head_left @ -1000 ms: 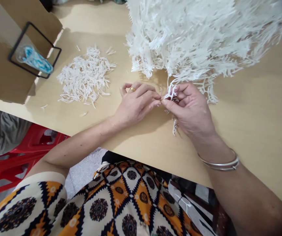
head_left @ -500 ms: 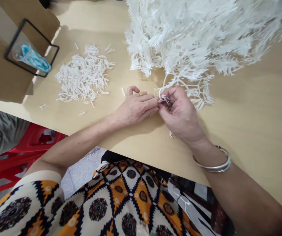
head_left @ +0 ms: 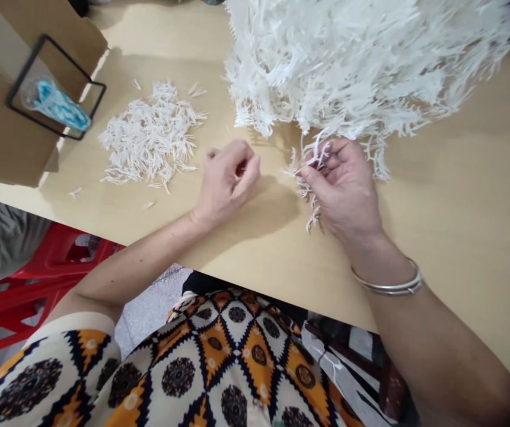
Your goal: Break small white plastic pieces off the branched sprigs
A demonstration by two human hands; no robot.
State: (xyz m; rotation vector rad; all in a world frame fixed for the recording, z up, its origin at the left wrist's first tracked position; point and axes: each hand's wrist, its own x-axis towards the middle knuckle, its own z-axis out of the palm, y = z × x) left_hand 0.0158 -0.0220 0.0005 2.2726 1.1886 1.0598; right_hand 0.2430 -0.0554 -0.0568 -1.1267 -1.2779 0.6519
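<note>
In the head view, the right hand (head_left: 344, 184) has its grip closed on a white plastic branch (head_left: 302, 178), at the edge of the big white heap (head_left: 362, 65). The left hand (head_left: 228, 178) is curled shut; what is inside is hidden. Small bits (head_left: 148, 142) lie on the worktop (head_left: 459, 178). It seems best to hold the branch tight and pinch one bit near its stem.

A pale wooden table (head_left: 459, 178) fills the view under soft light; a red plastic stool (head_left: 37, 279) stands on grey floor (head_left: 148, 314).
</note>
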